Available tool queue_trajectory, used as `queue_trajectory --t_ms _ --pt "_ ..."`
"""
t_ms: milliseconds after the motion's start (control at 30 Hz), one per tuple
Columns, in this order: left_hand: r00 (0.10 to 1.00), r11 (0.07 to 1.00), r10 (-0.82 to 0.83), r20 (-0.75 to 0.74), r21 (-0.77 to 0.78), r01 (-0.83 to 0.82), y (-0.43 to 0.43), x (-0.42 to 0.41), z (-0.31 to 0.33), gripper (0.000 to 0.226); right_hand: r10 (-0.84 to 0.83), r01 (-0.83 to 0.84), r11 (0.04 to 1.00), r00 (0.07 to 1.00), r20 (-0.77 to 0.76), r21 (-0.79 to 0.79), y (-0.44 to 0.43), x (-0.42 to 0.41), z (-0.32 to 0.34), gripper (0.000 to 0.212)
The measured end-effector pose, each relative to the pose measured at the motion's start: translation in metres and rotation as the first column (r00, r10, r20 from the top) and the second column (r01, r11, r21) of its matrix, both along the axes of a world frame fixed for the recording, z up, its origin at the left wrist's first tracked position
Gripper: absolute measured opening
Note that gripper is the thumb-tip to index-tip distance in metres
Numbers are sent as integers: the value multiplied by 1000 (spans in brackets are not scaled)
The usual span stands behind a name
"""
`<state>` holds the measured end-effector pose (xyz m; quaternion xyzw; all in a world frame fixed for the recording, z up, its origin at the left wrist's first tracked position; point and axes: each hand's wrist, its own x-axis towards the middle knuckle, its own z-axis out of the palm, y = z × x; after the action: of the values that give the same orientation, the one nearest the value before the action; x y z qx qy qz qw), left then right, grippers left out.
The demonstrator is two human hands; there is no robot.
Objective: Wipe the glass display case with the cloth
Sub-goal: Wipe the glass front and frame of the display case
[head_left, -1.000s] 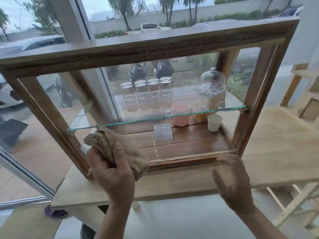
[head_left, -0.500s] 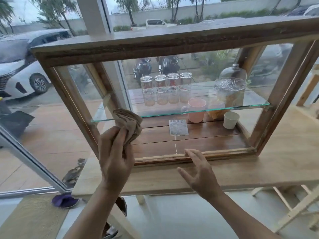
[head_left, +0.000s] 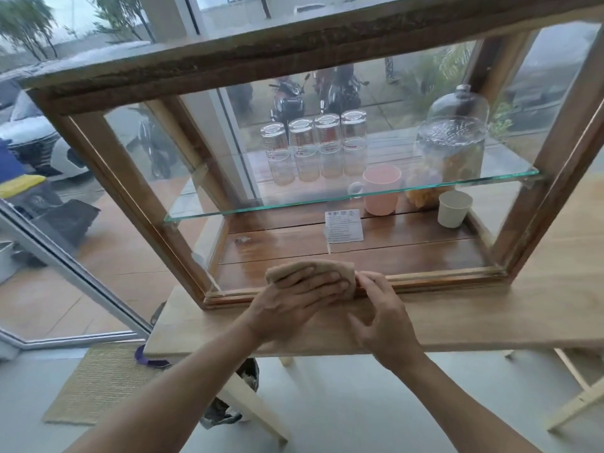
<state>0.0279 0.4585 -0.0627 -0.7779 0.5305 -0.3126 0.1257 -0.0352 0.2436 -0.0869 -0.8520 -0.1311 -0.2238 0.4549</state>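
left hand (head_left: 294, 302) now down at the bottom front rail of the glass display case (head_left: 327, 53), no longer up near the glass shelf (head_left: 353, 196) as half a second ago. fingers (head_left: 322, 279) spread flat, pressing the cloth (head_left: 284, 269) against the rail just beneath them. right hand (head_left: 384, 317) slid in leftward, fingertips (head_left: 371, 277) loosely curled on the rail, touching the cloth's edge, gripping nothing. probably means the wipe has dropped to the lower frame, or the cloth is being refolded; cannot tell which. pink mug (head_left: 380, 189), paper cup (head_left: 454, 207) and label card (head_left: 343, 225) sit well beyond the fingers, inside.
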Motion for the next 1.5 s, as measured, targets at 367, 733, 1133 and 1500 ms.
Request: queue_trajectory --t_ms 367,733,1133,1500 --pt "1000 996 -20 -10 -92 19 34 2 5 45 -104 105 994 994 15 -37 11 -1 1 64" --pt "998 978 -28 -54 -206 16 47 4 -1 47 -105 99 987 994 -40 -130 13 -2 0 81" --pt "1000 985 -19 -10 -172 17 49 6 6 45 -101 94 987 994 -50 -133 12 -2 -4 82" --pt "994 987 -64 -92 -152 50 57 12 20 41 -90 81 988 994 -62 -133 6 -2 -5 82"
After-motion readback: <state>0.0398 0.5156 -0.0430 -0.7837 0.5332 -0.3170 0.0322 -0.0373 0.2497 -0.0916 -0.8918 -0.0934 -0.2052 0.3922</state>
